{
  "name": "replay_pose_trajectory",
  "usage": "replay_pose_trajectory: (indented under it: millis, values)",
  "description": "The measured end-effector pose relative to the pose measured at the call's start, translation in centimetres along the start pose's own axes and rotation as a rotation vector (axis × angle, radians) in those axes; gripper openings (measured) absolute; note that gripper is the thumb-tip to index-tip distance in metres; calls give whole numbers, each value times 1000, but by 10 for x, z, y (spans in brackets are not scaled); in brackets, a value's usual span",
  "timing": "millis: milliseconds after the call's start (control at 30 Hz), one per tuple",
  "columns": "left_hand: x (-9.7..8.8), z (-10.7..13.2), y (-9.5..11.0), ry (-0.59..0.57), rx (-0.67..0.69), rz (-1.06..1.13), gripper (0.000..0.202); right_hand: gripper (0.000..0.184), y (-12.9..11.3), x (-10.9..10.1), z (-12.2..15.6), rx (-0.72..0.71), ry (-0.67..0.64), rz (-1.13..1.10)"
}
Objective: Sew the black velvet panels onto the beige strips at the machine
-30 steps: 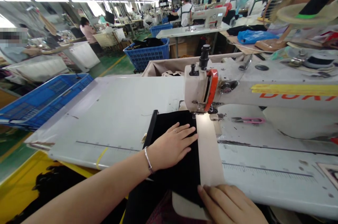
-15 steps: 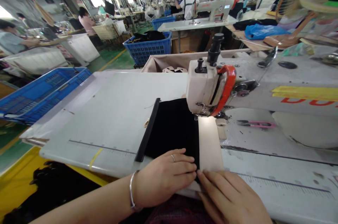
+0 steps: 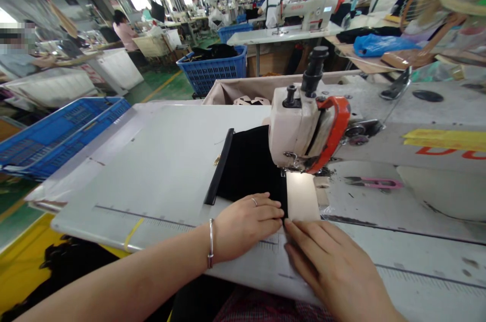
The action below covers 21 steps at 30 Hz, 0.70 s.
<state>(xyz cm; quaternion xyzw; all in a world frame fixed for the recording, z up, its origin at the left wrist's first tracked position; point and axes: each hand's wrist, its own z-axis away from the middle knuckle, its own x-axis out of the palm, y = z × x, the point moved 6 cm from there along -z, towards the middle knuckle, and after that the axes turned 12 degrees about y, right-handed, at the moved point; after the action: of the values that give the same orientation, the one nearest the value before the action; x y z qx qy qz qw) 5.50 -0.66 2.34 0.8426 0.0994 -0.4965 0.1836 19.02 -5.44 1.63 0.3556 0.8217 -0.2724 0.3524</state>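
Observation:
A black fabric piece (image 3: 246, 165) lies on the machine table, its right edge over a cream strip (image 3: 302, 203). Both run under the needle area of a sewing machine (image 3: 290, 127). Along the fabric's left side is a dark band (image 3: 220, 167) with a small gold-coloured metal piece (image 3: 216, 160) beside it. My left hand (image 3: 246, 220), with a ring and bangle, rests flat on the fabric's near edge, fingers stretched out. Beside it my right hand (image 3: 334, 256) lies with extended fingers on the near end of the cream strip. Its thumb is lower, toward the table edge.
Pink-handled thread snips (image 3: 374, 183) lie on the machine bed at right. A ruler scale (image 3: 152, 215) marks the pale table. Blue crates (image 3: 64, 129) stand at left, and a yellow bin (image 3: 23, 266) with black material is below. A fabric-lined bin (image 3: 228, 91) sits behind; people work farther back.
The black fabric and cream strip have moved away from me, farther under the machine. Both hands have moved forward with them, still on the material.

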Motion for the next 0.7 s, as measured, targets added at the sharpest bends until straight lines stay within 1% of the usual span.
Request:
replay_pose_trajectory:
  millis: [233, 400, 500, 600, 700]
  values:
    - [8, -11, -24, -45, 19, -32, 23, 32, 15, 7, -16, 43, -65, 38]
    - [11, -20, -41, -27, 27, -91, 26, 33, 26, 12, -28, 47, -86, 73]
    - [11, -27, -49, -9, 25, -108, 24, 31, 32, 16, -35, 50, -96, 89]
    - [12, -34, -59, 1, 8, -123, 20, 31, 38, 20, -42, 59, -117, 131]
    - [14, -40, -70, 31, -26, -136, 21, 35, 43, 24, -47, 60, -132, 178]
